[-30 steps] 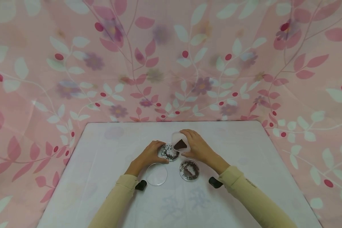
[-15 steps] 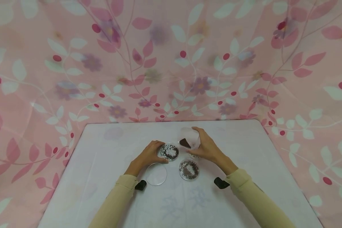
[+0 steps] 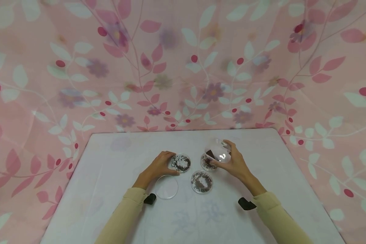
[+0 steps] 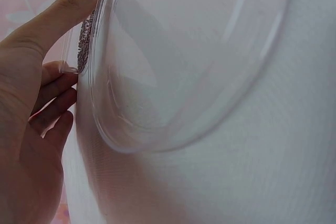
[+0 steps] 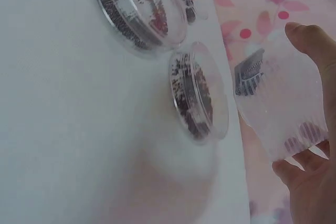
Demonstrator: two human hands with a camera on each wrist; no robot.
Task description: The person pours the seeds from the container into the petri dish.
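Note:
My left hand (image 3: pixel 158 166) holds the side of a round clear petri dish (image 3: pixel 181 163) filled with dark grains and white bits. In the left wrist view, thumb and fingers lie on either side of that dish's rim. My right hand (image 3: pixel 236 162) grips a clear plastic container (image 3: pixel 218 149), raised and tilted, with a dark patch at its lower left. I cannot tell what the patch is. Below the container sits a second filled petri dish (image 3: pixel 208 163), partly covered by the right thumb. A third filled petri dish (image 3: pixel 201 182) lies nearer the body.
An empty clear round dish or lid (image 3: pixel 166 187) lies beside the left wrist. White cloth covers the table (image 3: pixel 134 145), and pink floral fabric (image 3: pixel 183 67) hangs behind and at the sides. A black wrist device (image 3: pixel 247 203) sits by the right sleeve.
My right hand has carried the container rightward, away from the dish in the left hand. The second dish, hidden earlier, now shows. My left hand has stayed in place.

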